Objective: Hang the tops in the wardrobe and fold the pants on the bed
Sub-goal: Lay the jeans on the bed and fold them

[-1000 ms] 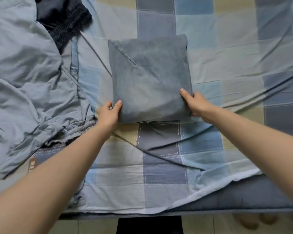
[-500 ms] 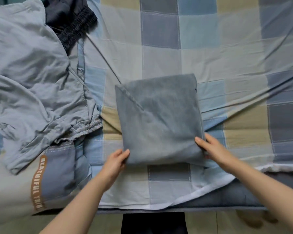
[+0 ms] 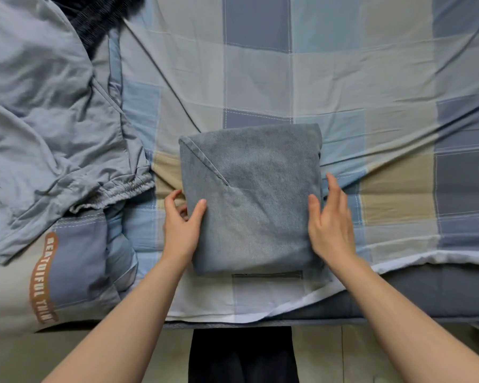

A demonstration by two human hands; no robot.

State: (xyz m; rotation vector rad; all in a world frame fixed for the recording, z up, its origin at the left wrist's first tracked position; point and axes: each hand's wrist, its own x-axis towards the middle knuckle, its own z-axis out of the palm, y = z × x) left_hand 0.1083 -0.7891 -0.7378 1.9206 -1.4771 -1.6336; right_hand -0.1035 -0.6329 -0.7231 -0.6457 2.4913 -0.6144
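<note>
Left hand [image 3: 181,228] grips folded jeans [image 3: 253,200]; right hand [image 3: 331,225] flat alongside.

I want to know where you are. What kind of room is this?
Probably a bedroom: a checked bedsheet covers a mattress, and folded denim pants lie on it beside loose grey clothes.

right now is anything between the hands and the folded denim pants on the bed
Nothing visible is. The left hand grips the left edge of the folded blue-grey denim pants, thumb on top. The right hand lies open against their right edge. The crumpled light-grey garment lies well off to the left.
</note>
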